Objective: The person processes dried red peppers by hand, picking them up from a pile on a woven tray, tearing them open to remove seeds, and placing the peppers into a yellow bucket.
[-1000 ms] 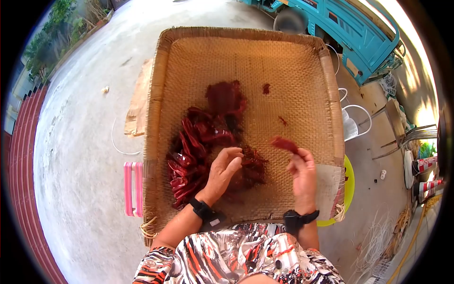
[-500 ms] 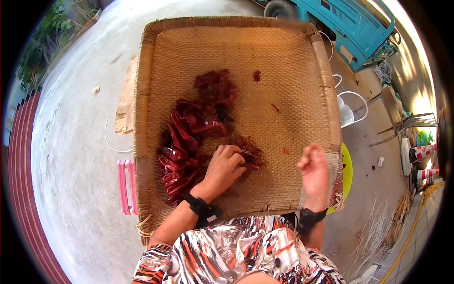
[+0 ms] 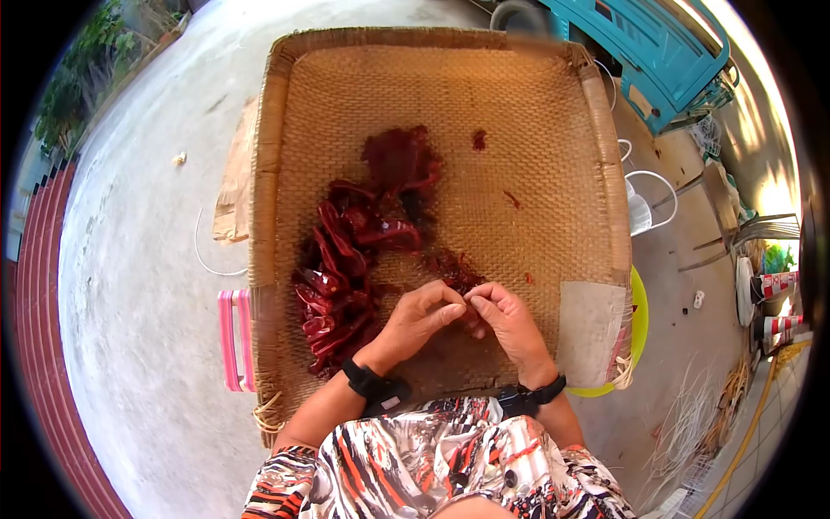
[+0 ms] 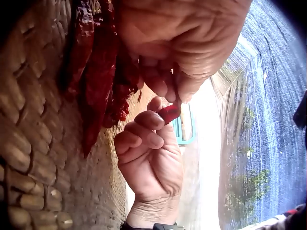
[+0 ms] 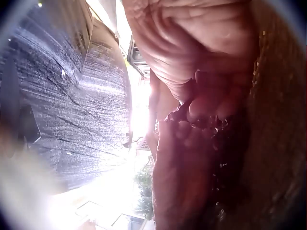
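Both hands meet fingertip to fingertip over the near part of a woven tray. A small piece of dried red chili shows between them in the left wrist view. My left hand pinches it from one side with thumb and fingers. From the other side my right hand grips the same piece with curled fingertips. Just left of the hands lies a heap of glossy dark red dried chilies. Chili scraps lie right behind the fingertips.
A few stray chili bits are scattered on the tray's right half. Pale cardboard covers its near right corner. A yellow-green basin and a white bucket stand to the right; a pink striped stool is at left.
A second ago the right hand held up a chili at the right; half a second ago it was at the tray's right edge. It has since moved left to meet the left hand, which rose from the scraps.
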Demonstrator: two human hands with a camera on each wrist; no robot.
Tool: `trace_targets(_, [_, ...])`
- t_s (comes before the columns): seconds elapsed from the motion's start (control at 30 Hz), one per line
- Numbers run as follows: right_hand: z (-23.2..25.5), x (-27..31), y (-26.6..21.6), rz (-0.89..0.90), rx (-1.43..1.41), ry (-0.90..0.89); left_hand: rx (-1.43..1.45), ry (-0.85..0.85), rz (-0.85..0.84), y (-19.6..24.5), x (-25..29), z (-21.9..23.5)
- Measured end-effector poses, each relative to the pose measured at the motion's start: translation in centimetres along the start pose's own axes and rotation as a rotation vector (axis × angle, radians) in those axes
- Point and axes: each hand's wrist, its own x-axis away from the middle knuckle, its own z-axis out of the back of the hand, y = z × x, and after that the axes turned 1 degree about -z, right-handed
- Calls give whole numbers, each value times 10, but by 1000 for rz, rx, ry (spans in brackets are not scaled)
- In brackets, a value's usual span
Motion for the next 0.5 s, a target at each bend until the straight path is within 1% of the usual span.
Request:
trace_targets(0.03, [1, 1, 0, -3, -4, 22, 24, -3, 27, 0, 0, -1])
trace_targets(0.07, [3, 2, -1, -8, -9, 44, -97, 75, -76, 1, -1, -1])
trace_targets(0.13, [13, 3, -5, 69, -20, 190, -343, 226, -282, 2, -3, 0])
trace_targets(0.17, [20, 4, -8, 110, -26, 263, -379, 333, -273, 3, -4, 1])
trace_targets(0.2, [34, 6, -9, 176, -121, 282, -414, 440, -263, 2, -5, 1])
trace_targets(0.23, [45, 10, -14, 238, -276, 316, -448, 547, -251, 1, -6, 2])
trace_targets(0.27, [56, 15, -21, 299, -432, 350, -544, 597, -247, -1, -6, 4])
trace_targets(0.33, [88, 25, -30, 389, -735, 357, -737, 692, -235, -9, -8, 11])
trace_targets(0.37, [109, 31, -30, 460, -855, 319, -691, 696, -185, -11, -9, 12])
trace_targets(0.4, [130, 36, -28, 531, -974, 280, -715, 682, -160, -10, -9, 12])
trace_targets(0.47, [179, 48, -18, 588, -1162, 276, -762, 656, -109, -8, -8, 12])
trace_targets(0.5, [183, 52, -20, 615, -1256, 272, -808, 639, -67, -8, -9, 12])
